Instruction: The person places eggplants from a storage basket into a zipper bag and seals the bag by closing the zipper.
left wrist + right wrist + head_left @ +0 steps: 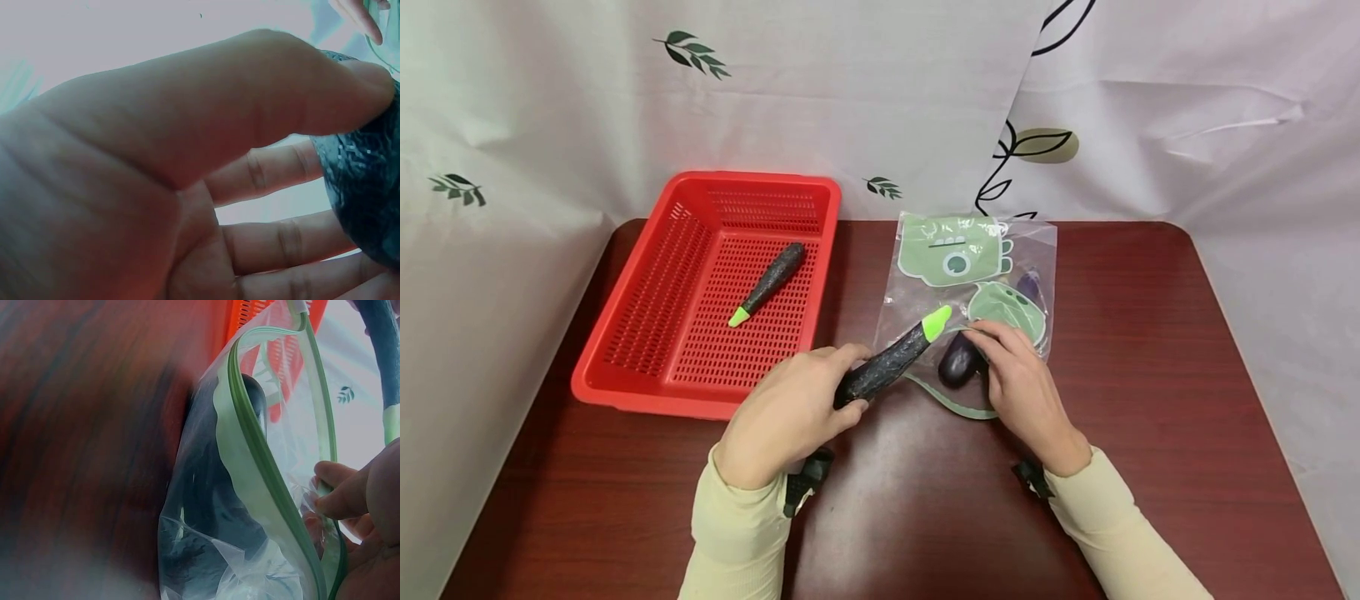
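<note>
My left hand (786,412) grips a dark, rough-skinned zucchini (883,367) with a bright green tip, held tilted above the near left side of a clear zip bag (891,312). In the left wrist view, the thumb and fingers lie around the zucchini (362,181). My right hand (1026,396) pinches the rim of the bag, whose green zip strip (265,456) stands parted in the right wrist view. Inside the bag lies a dark purple eggplant (958,364), partly hidden by the right hand. Green cartoon shapes are printed on the bag.
A red plastic basket (700,406) stands at the left, with another green-tipped zucchini (775,277) on its slotted floor. The brown wooden table (1157,375) runs back to a white patterned curtain (775,92).
</note>
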Demonstrator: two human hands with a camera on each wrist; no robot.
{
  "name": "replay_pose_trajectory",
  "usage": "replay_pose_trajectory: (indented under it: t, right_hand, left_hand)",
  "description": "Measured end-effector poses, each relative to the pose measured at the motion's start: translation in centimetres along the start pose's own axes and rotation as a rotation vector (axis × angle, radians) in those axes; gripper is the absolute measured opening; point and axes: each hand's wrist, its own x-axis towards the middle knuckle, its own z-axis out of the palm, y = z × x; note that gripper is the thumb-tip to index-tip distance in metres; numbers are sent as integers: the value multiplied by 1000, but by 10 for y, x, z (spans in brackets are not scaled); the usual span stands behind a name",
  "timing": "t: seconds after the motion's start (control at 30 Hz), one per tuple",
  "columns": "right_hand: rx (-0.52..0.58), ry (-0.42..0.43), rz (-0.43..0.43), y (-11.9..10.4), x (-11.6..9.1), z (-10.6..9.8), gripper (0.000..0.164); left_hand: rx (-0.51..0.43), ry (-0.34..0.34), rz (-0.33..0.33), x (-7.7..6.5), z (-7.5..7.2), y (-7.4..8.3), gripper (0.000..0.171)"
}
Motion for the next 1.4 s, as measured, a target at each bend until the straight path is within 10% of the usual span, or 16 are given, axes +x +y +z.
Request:
replay_pose_trajectory:
  t: [1.4]
  right_hand:
    - [10, 43, 1, -3, 1, -1, 43]
  left_hand:
    - [81, -98, -7, 8, 26, 13, 23]
